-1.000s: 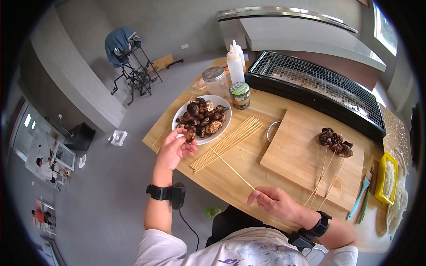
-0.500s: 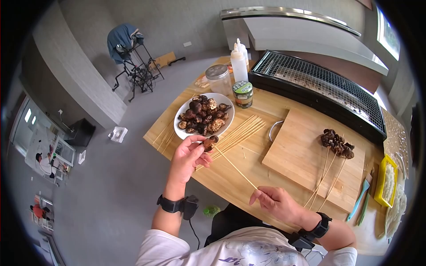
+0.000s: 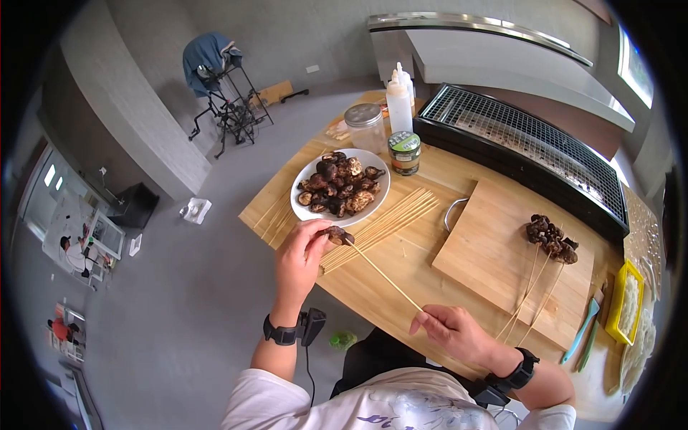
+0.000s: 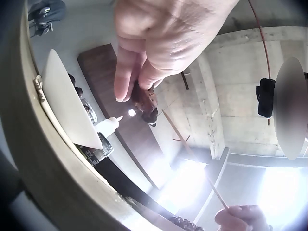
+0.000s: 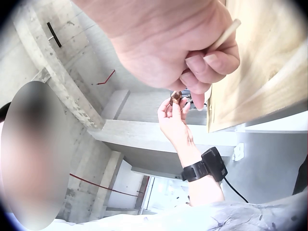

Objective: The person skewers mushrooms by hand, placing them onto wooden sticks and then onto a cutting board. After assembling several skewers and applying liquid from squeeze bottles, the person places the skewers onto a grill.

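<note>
With thumb and fingers my left hand (image 3: pixel 297 254) pinches a dark brown mushroom (image 3: pixel 337 235) over the table's near edge, just in front of the plate. My right hand (image 3: pixel 455 333) grips a thin wooden skewer (image 3: pixel 387 276) near its lower end, fingers curled round it. The skewer slants up toward the mushroom; its tip overlaps the mushroom in the head view, while a small gap shows between them in the left wrist view. Behind stands a white oval plate (image 3: pixel 378 201) heaped with dark mushrooms (image 3: pixel 337 183). Loose skewers (image 3: pixel 401 218) lie beside it.
Skewered mushrooms (image 3: pixel 550 240) lie on a wooden cutting board (image 3: pixel 487 265) at right. A black grill (image 3: pixel 523 154) runs along the back. Squeeze bottles (image 3: pixel 400 107), a lidded jar (image 3: pixel 365 130) and a green-lidded jar (image 3: pixel 405 154) stand behind the plate. A blue brush (image 3: pixel 584 326) lies far right.
My left hand has brought the mushroom away from the plate, rightward and toward me, to the skewer's tip. The right hand has kept its grip on the skewer, barely moving.
</note>
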A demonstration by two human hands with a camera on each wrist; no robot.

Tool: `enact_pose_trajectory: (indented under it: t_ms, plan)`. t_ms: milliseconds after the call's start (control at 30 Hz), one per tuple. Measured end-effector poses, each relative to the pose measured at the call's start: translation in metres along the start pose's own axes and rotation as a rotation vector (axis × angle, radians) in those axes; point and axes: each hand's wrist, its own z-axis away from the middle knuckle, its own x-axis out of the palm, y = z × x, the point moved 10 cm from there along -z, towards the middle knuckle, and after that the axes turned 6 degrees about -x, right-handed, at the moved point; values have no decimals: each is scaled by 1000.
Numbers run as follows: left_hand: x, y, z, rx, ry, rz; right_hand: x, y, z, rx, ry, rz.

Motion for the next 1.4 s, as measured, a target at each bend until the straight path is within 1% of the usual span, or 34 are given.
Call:
enact_pose_trajectory:
  t_ms: [33,100,133,167,200,233,300,333,400,433,467,533,567,633,667,700,733,767,800,867,900,967,1000,1067,1200,1267,1333,1400]
  plan:
    - [-1,0,0,-1,1,-1,0,1,0,4,-3,14]
    - [0,16,2,146,-15,-119,0,1,0,-11,4,15]
    - [-1,17,2,145,-15,-120,0,-1,0,-26,13,15]
    - [0,17,1,132,-54,-51,0,-2,0,-26,12,15]
    - [2,16,1,120,-93,19,-2,-1,1,-1,26,-10]
    - [1,12,2,120,-91,19,-3,0,1,25,40,-36]
    - [7,-12,2,-37,-198,473,-5,0,1,41,33,-32]
    - [5,-14,2,-38,-195,471,-4,1,2,58,25,-31]
    - [14,-25,4,-206,-331,849,0,1,1,36,-11,-16]
    - [17,-22,4,-214,-363,920,3,0,1,13,-43,1]
    - [17,-23,5,-214,-359,912,4,0,1,8,-49,-2]
    - [24,-33,9,-326,-363,1097,7,-6,1,-37,-64,-19]
    - [27,-35,11,-373,-348,1139,8,-8,1,-41,-67,-21]
    - [32,-38,15,-397,-352,1172,9,-15,2,-101,-67,-63]
    - [35,-41,17,-421,-359,1209,8,-15,2,-99,-66,-63]
    - [36,-43,17,-423,-360,1211,9,-13,3,-80,-84,-3]
    - [38,-41,19,-401,-402,1210,10,-12,4,-60,-103,57]
    - [39,-39,20,-379,-442,1208,9,-13,4,-58,-104,55]
    - [39,-41,20,-383,-441,1207,10,-14,4,-53,-111,82]
    - [34,-38,19,-276,-453,1091,11,-16,4,-47,-124,107]
    - [32,-41,19,-278,-449,1090,10,-18,4,-62,-111,120]
    - [27,-46,16,-258,-419,962,11,-19,3,-79,-99,133]
    - [25,-47,15,-258,-417,961,10,-19,3,-104,-74,122]
    - [25,-49,14,-342,-436,1141,9,-20,3,-129,-52,110]
    - [21,-54,10,-360,-416,1122,11,-18,2,-130,-55,150]
    - [23,-55,10,-358,-467,1120,10,-19,2,-137,-52,156]
    - [25,-54,10,-376,-486,1129,12,-17,2,-84,-103,191]
    - [25,-55,11,-396,-503,1138,12,-16,3,-73,-106,198]
